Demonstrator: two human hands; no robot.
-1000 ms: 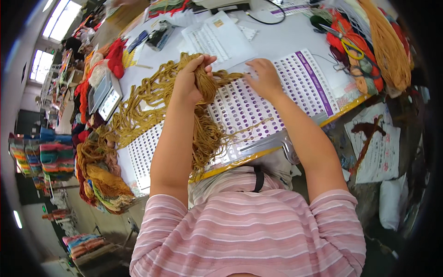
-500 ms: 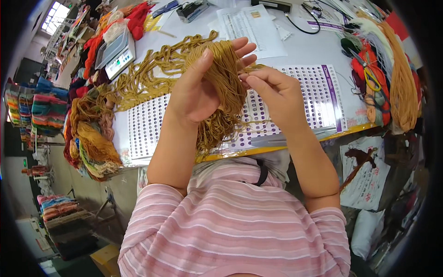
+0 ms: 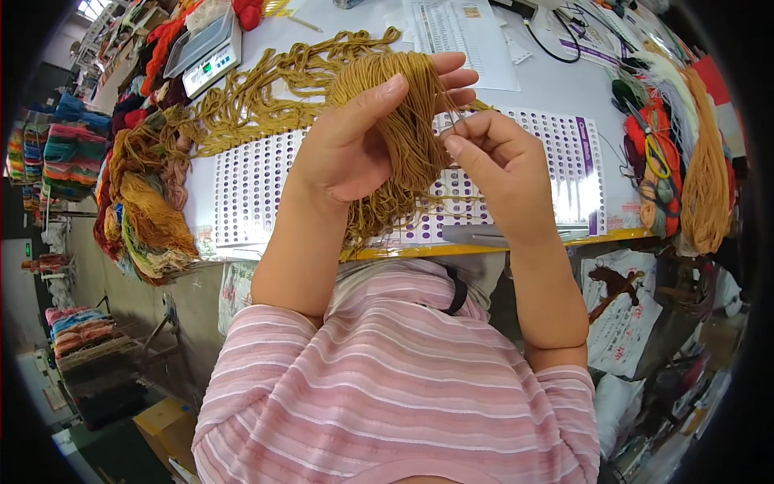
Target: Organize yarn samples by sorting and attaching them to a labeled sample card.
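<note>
A thick hank of mustard-coloured yarn (image 3: 407, 109) is looped around my left hand (image 3: 351, 157). The left thumb stands up on the near side and the fingers stretch out beyond the hank to the right, so the hand carries it. Just right of the hank, my right hand (image 3: 512, 165) is closed in a pinch on a strand of the same yarn, which runs up towards the left fingers. Looser loops of mustard yarn (image 3: 375, 214) hang below the hank at the table's near edge. More of this yarn (image 3: 242, 113) lies in wavy lengths across the table at the left.
Under my hands lies a white perforated card (image 3: 254, 194) with rows of holes. A grey tool (image 3: 476, 234) rests along the near edge. At left are a digital scale (image 3: 214, 68) and coloured hanks (image 3: 149, 218); at right, scissors with yellow handles (image 3: 655, 153) lie on more yarn.
The view has shifted slightly. Both hands sit a little further right and the strand at the right fingers now rises more steeply. The hank remains on my left hand.
</note>
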